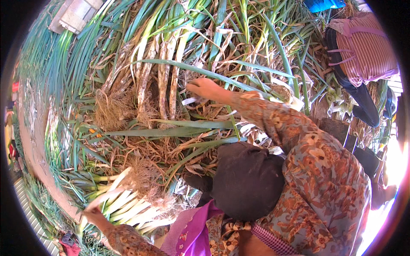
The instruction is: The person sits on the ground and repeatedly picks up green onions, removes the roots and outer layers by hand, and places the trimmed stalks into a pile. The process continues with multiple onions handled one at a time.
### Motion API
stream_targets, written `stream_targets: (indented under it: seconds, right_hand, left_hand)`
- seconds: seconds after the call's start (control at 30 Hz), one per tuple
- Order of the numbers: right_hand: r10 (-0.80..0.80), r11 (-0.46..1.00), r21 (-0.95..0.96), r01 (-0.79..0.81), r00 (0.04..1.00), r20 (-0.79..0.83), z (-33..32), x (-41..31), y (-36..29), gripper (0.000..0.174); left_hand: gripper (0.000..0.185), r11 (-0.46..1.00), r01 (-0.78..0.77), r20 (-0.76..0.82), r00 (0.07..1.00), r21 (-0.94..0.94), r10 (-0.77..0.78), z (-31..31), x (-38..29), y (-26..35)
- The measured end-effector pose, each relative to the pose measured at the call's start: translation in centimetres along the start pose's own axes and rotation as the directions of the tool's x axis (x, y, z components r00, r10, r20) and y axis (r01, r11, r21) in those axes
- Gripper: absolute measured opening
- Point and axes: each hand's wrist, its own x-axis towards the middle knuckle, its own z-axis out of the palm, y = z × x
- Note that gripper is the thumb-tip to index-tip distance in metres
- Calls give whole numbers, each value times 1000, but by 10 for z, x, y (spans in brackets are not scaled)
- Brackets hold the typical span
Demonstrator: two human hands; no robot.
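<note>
At the lower left, my left hand [93, 215] is closed around a pale leek [110, 193], whose root end points up and right. It is over a row of cleaned leeks [137, 209] with white stalks and fringed roots. My right hand [203, 89] reaches out over the middle of the pile. A white scrap [189, 101] lies just below its fingers; blur hides whether they hold it. Left of that hand lie uncleaned leeks [164, 75] with brown, soiled stalks, and a bundle with thick matted roots [113, 108].
Dry leaves and peelings [150, 144] cover the ground before my dark-clad knee [250, 180]. More leeks [64, 76] are heaped at the left, beneath a pale block [80, 16]. Another person in a striped garment [368, 48] is at the upper right.
</note>
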Motion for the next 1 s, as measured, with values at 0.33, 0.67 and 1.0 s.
stream_targets:
  seconds: [0.33, 0.67, 1.0]
  right_hand:
    - [313, 833, 535, -140, 917, -248, 40, 33, -68, 52]
    - [-35, 269, 936, 228, 973, -227, -27, -65, -91, 27]
    - [54, 729, 685, -21, 998, -26, -35, -63, -65, 74]
  left_hand:
    - [43, 643, -253, 236, 965, 723, 114, -31, -9, -97]
    - [62, 892, 12, 842, 325, 452, -431, 213, -306, -151]
    - [61, 834, 296, 794, 277, 466, -542, 208, -376, -173]
